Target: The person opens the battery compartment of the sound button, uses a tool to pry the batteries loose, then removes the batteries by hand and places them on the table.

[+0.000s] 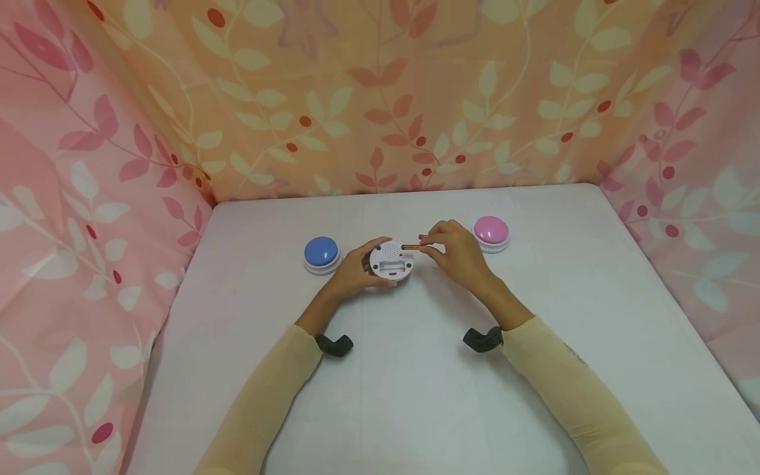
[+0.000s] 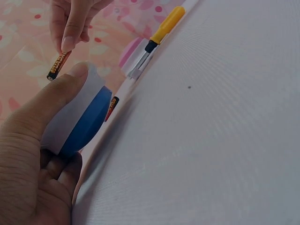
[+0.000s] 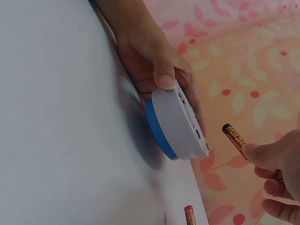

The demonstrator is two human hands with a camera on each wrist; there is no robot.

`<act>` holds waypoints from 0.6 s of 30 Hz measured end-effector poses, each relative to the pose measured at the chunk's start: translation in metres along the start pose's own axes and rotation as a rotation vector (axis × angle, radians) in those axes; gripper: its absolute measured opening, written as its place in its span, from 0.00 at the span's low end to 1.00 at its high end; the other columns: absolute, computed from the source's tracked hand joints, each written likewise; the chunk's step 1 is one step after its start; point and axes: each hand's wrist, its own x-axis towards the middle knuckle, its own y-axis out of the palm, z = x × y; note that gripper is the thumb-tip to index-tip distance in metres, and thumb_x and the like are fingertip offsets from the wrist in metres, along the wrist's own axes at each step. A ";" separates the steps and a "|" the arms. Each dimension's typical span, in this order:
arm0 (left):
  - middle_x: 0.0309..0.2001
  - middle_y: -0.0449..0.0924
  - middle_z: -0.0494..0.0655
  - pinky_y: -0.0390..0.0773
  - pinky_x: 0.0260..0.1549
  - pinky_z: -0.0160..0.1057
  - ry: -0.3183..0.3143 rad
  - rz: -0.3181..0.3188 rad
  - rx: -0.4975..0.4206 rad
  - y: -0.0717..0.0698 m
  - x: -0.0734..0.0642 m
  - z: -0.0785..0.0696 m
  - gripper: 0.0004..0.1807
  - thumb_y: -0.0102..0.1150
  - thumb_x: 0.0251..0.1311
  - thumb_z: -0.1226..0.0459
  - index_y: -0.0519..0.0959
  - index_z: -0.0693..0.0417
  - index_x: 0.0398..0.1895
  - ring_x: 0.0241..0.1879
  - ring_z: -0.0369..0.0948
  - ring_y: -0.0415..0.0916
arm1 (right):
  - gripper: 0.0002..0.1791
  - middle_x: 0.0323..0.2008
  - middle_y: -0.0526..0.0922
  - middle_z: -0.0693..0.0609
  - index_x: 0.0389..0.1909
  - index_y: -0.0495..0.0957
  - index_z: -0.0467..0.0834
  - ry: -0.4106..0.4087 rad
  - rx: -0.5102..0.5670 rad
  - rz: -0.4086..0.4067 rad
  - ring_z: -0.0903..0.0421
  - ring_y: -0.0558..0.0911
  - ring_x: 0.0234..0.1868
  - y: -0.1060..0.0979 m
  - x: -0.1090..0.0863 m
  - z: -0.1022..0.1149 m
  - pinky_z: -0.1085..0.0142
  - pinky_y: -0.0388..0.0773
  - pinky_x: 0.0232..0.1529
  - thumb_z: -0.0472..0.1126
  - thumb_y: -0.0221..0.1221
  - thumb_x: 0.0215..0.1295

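Observation:
My left hand (image 1: 356, 267) grips a round push-button buzzer (image 1: 400, 254) by its sides, its white underside and uncovered battery compartment facing up. The blue dome (image 2: 89, 124) of this buzzer points down toward the table. Between thumb and fingertips, my right hand (image 1: 460, 254) pinches a black-and-red battery (image 3: 233, 139) by one end. That battery is just above the buzzer's far right rim in the head view. A second battery (image 2: 112, 108) lies on the table beyond the buzzer, partly hidden behind the right hand in the head view.
Left of the left hand stands a blue-domed buzzer (image 1: 321, 253); a pink-domed one (image 1: 491, 232) stands beyond the right hand. A screwdriver with a yellow handle (image 2: 168, 24) lies near the pink one. Patterned curtains (image 1: 380, 99) hang around the white table (image 1: 410, 382).

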 end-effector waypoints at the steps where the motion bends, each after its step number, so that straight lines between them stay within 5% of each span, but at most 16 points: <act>1: 0.73 0.66 0.42 0.68 0.69 0.48 0.005 -0.001 -0.002 0.000 0.000 0.001 0.54 0.85 0.41 0.60 0.66 0.43 0.76 0.68 0.42 0.69 | 0.11 0.37 0.84 0.48 0.41 0.90 0.40 0.003 -0.005 -0.003 0.49 0.79 0.43 -0.001 0.000 -0.001 0.58 0.81 0.41 0.35 0.74 0.56; 18: 0.74 0.65 0.41 0.64 0.71 0.45 -0.027 -0.002 0.000 -0.001 0.000 0.001 0.54 0.86 0.41 0.59 0.67 0.37 0.75 0.72 0.41 0.64 | 0.10 0.37 0.85 0.47 0.40 0.90 0.39 0.123 -0.052 0.019 0.48 0.78 0.44 -0.003 0.006 -0.022 0.55 0.81 0.42 0.37 0.73 0.59</act>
